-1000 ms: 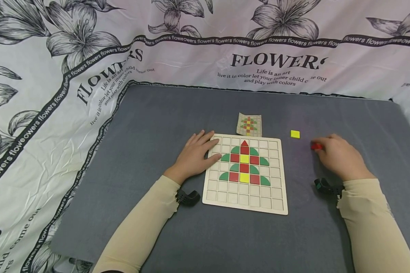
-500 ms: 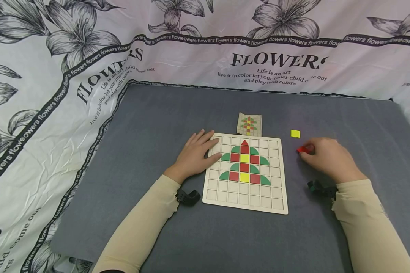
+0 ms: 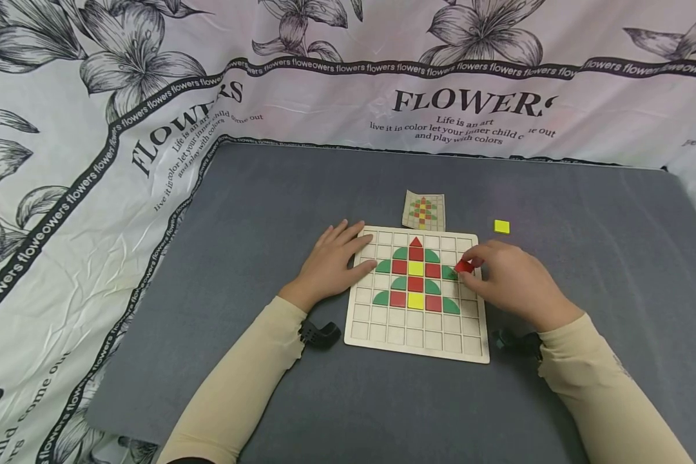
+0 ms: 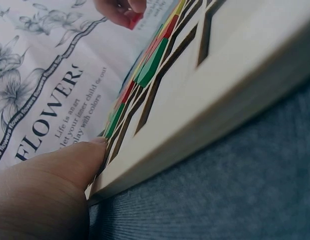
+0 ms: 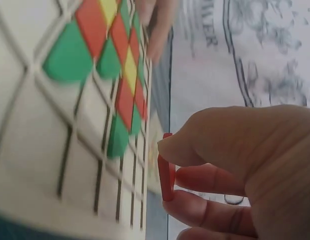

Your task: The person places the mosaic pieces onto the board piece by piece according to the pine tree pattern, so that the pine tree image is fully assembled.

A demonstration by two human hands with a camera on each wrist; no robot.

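Note:
A pale wooden grid board [image 3: 383, 333] lies on the table, its middle filled with red, yellow and green tiles in a tree-like pattern. My left hand [image 3: 328, 265] rests at the board's left edge with fingers spread; in the left wrist view its thumb [image 4: 69, 162] lies against the rim. Between the thumb and fingers of my right hand [image 3: 516, 278] is a small red tile [image 3: 463, 266], above the board's right side. The right wrist view shows this red tile [image 5: 166, 172] edge-on, pinched and apart from the board. Its full outline is partly hidden by the fingers.
A small printed card [image 3: 423, 211] with a similar pattern lies just behind the board. One loose yellow square tile [image 3: 501, 227] sits to the right of the card. The grey tabletop [image 3: 278, 193] meets a flower-printed cloth [image 3: 336, 106] at the back and left.
My right hand has moved left with the red tile, from the bare table at right to over the board's right side. The left hand stays where it was.

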